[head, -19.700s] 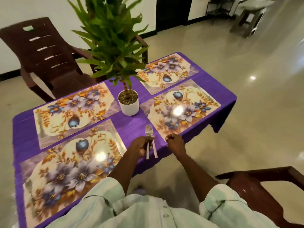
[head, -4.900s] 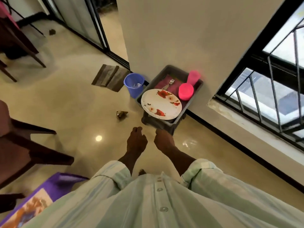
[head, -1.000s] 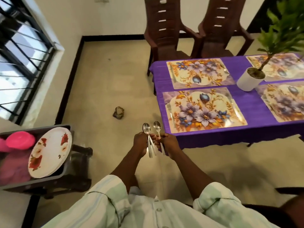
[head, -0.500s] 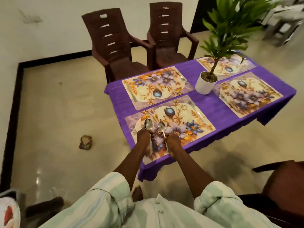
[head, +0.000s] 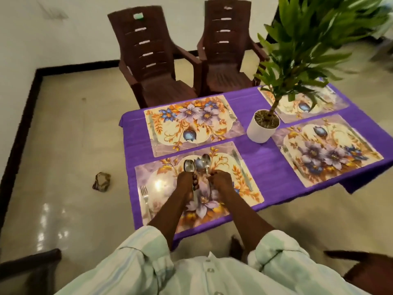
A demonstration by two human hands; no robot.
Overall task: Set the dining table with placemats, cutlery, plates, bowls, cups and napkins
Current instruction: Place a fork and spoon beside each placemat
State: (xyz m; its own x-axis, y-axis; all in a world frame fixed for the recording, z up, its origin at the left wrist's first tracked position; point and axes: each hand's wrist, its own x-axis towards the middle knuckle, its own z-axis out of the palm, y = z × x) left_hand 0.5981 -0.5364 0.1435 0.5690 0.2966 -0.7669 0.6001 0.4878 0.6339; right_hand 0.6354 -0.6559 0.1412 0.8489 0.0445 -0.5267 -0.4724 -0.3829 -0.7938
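Both hands hover over the near-left floral placemat (head: 244, 182) on the purple table (head: 263, 165). My left hand (head: 185, 184) grips a bunch of steel spoons (head: 189, 167), bowls pointing away from me. My right hand (head: 220, 184) pinches another spoon (head: 205, 161) beside them. A fork (head: 144, 194) lies on the left edge of this placemat and a knife (head: 241, 167) on its right edge. Three more floral placemats (head: 191, 122) cover the table, each with cutlery at its sides.
A potted green plant in a white pot (head: 262, 127) stands mid-table. Two brown plastic chairs (head: 153, 60) face the far side; another chair's arm (head: 365, 271) is at my lower right. A small crumpled object (head: 101, 181) lies on the glossy floor.
I have stepped closer to the table, and both hands with the spoons now hang farther in over the near-left placemat. The crate of plates has dropped out of view.
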